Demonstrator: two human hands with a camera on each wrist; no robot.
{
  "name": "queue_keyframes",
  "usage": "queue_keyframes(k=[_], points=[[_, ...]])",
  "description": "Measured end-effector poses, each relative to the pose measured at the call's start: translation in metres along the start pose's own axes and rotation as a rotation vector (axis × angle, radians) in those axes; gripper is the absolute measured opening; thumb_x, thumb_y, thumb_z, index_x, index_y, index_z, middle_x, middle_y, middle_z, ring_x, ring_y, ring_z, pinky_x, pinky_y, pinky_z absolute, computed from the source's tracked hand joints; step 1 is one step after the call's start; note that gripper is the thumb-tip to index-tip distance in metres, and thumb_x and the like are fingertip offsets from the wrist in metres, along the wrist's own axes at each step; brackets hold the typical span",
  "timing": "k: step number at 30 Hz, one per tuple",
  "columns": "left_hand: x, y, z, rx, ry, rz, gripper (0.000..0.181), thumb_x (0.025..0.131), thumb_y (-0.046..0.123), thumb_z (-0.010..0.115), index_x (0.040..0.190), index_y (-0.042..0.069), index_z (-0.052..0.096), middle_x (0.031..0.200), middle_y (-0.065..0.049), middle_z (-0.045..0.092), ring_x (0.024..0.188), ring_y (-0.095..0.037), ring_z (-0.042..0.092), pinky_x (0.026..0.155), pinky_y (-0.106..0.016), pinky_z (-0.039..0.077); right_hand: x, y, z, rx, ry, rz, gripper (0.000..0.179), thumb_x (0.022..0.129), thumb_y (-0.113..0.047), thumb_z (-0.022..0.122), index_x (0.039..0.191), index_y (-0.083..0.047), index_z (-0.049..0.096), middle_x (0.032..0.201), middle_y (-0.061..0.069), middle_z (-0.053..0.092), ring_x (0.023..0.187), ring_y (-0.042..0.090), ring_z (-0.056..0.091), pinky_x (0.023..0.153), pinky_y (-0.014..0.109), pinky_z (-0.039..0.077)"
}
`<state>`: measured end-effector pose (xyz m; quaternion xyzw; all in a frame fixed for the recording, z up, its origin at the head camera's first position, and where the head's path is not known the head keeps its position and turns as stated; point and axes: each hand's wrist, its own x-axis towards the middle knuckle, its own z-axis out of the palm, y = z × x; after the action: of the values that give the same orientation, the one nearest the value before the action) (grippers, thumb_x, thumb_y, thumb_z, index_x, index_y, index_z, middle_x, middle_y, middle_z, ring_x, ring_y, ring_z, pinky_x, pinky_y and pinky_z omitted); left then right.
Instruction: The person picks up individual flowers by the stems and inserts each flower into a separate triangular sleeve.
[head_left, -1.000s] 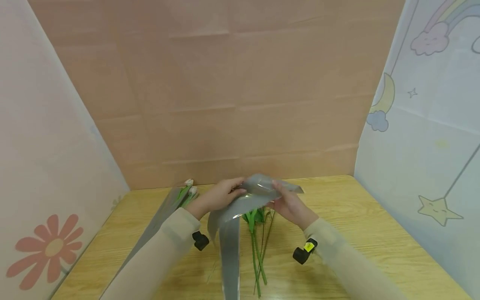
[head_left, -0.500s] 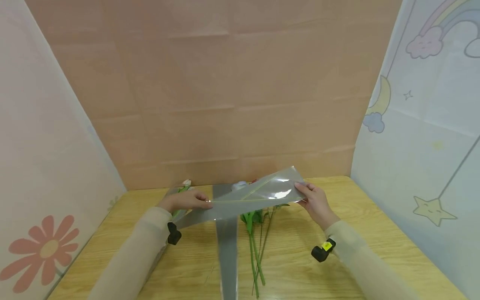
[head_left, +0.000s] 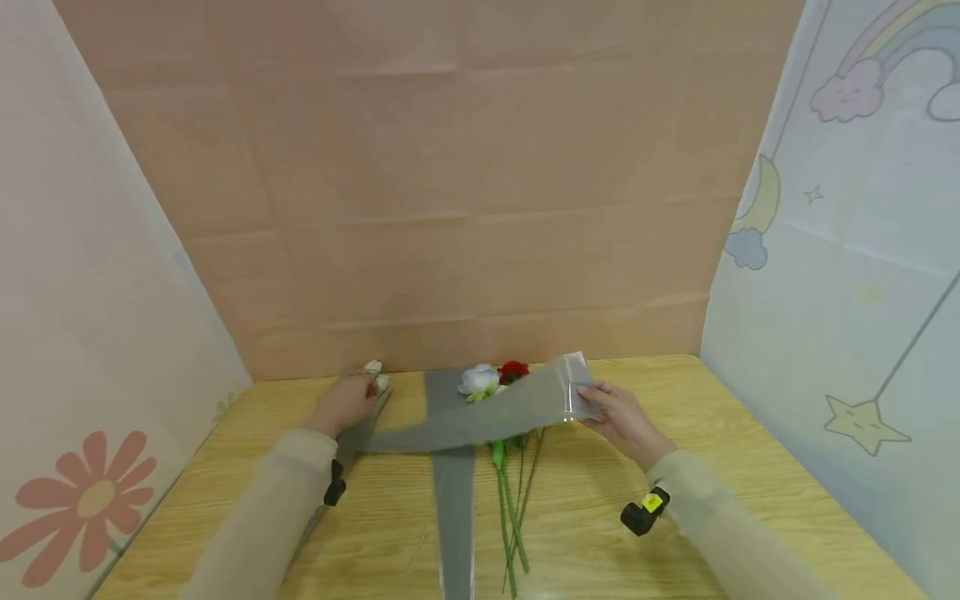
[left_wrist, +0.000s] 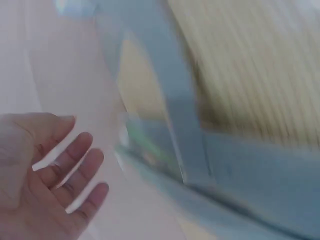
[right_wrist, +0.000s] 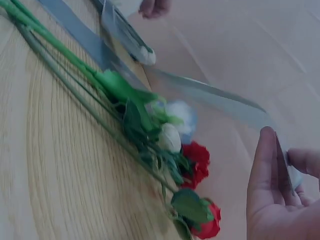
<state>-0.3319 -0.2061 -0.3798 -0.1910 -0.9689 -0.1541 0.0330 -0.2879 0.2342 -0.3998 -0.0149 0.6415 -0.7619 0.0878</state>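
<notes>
My right hand (head_left: 618, 421) pinches the end of a translucent grey plastic flower sleeve (head_left: 487, 421) between thumb and fingers. The sleeve stretches left across several artificial flowers, and its far end lies by my left hand (head_left: 347, 404). In the left wrist view, my left hand (left_wrist: 55, 175) has relaxed, spread fingers and holds nothing. Green stems (head_left: 510, 529) lie on the table beneath the held sleeve. A pale blue flower (head_left: 480, 380) and a red flower (head_left: 513, 371) show beyond it. The right wrist view also shows a white bud (right_wrist: 170, 138) and a red rose (right_wrist: 207, 222).
Another grey plastic strip (head_left: 454, 517) lies lengthwise on the wooden table (head_left: 570, 533), left of the stems. White tulips (head_left: 373, 367) in a grey sleeve lie farther left, partly behind my left hand. Patterned sheets (head_left: 817, 350) and a plain tan one (head_left: 465, 208) enclose the table.
The grey sleeve was bunched between both hands, then stretched out, and now hangs lower over the flowers. My left hand moved left and let go of it; my right moved right, still holding.
</notes>
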Motion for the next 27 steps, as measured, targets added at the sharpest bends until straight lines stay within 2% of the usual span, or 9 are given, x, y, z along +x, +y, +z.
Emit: queue_keyframes(k=[2,3,5,8,12,15,19,23,27], points=[[0.006,0.019,0.01,0.051,-0.003,0.01,0.019,0.095,0.018,0.06,0.108,0.004,0.063,0.102,-0.008,0.067,0.088,-0.021,0.063,0.079,-0.039,0.051,0.0,0.0,0.008,-0.006,-0.01,-0.005,0.058,0.101,-0.019,0.051,0.145,0.009,0.026,0.13,0.011,0.045,0.104,0.012,0.055,0.087,0.028,0.051],[0.008,0.031,0.014,0.031,-0.03,0.02,0.026,0.095,0.023,0.062,0.114,0.006,0.062,0.109,-0.008,0.066,0.096,-0.023,0.063,0.084,-0.041,0.051,0.0,0.0,0.012,-0.004,-0.015,-0.007,0.058,0.101,-0.019,0.05,0.145,0.009,0.025,0.133,0.014,0.043,0.105,0.013,0.055,0.088,0.029,0.051],[0.012,0.058,0.026,-0.068,-0.091,0.059,0.043,0.092,0.031,0.067,0.126,0.006,0.056,0.124,-0.01,0.06,0.112,-0.026,0.059,0.093,-0.043,0.048,-0.001,-0.001,0.02,0.003,-0.037,-0.016,0.058,0.101,-0.017,0.048,0.146,0.01,0.024,0.137,0.016,0.041,0.107,0.014,0.054,0.09,0.032,0.05],[0.014,0.1,0.042,-0.241,-0.142,0.135,0.077,0.082,0.04,0.077,0.141,0.005,0.041,0.142,-0.013,0.046,0.129,-0.03,0.047,0.103,-0.047,0.041,-0.002,-0.003,0.033,0.028,-0.071,-0.023,0.046,0.101,-0.014,0.048,0.139,0.007,0.034,0.131,0.012,0.045,0.106,0.015,0.056,0.09,0.034,0.051],[0.016,0.137,0.062,-0.353,-0.132,0.184,0.118,0.068,0.046,0.086,0.154,0.013,0.013,0.155,-0.015,0.026,0.139,-0.035,0.035,0.108,-0.051,0.036,-0.005,-0.006,0.051,0.072,-0.127,-0.031,0.024,0.1,-0.012,0.049,0.122,-0.003,0.048,0.116,0.003,0.053,0.102,0.015,0.059,0.086,0.032,0.052],[0.02,0.144,0.076,-0.403,-0.078,0.172,0.129,0.063,0.042,0.09,0.154,0.018,0.002,0.154,-0.016,0.027,0.136,-0.036,0.038,0.104,-0.052,0.039,-0.007,-0.009,0.061,0.094,-0.166,-0.032,0.021,0.099,-0.011,0.049,0.119,-0.006,0.049,0.113,0.002,0.055,0.101,0.016,0.06,0.085,0.033,0.053],[0.021,0.14,0.084,-0.462,-0.014,0.158,0.12,0.064,0.03,0.089,0.152,0.013,0.009,0.139,-0.017,0.043,0.124,-0.032,0.049,0.098,-0.048,0.044,-0.006,-0.011,0.063,0.053,-0.194,-0.029,0.038,0.1,-0.012,0.049,0.134,0.002,0.041,0.117,0.003,0.054,0.102,0.016,0.06,0.086,0.034,0.053],[0.018,0.13,0.081,-0.41,0.024,0.159,0.106,0.066,0.028,0.086,0.148,0.011,0.02,0.132,-0.013,0.047,0.119,-0.028,0.049,0.097,-0.048,0.044,-0.004,-0.012,0.053,-0.052,-0.174,-0.025,0.052,0.101,-0.014,0.048,0.142,0.013,0.032,0.115,0.003,0.058,0.097,0.013,0.063,0.084,0.032,0.054],[0.016,0.122,0.076,-0.34,0.05,0.185,0.097,0.068,0.03,0.086,0.145,0.014,0.029,0.128,-0.009,0.049,0.117,-0.025,0.047,0.096,-0.048,0.042,-0.001,-0.012,0.041,-0.128,-0.138,0.011,0.05,0.101,-0.017,0.05,0.136,0.017,0.038,0.103,0.0,0.062,0.089,0.011,0.064,0.078,0.028,0.055]])
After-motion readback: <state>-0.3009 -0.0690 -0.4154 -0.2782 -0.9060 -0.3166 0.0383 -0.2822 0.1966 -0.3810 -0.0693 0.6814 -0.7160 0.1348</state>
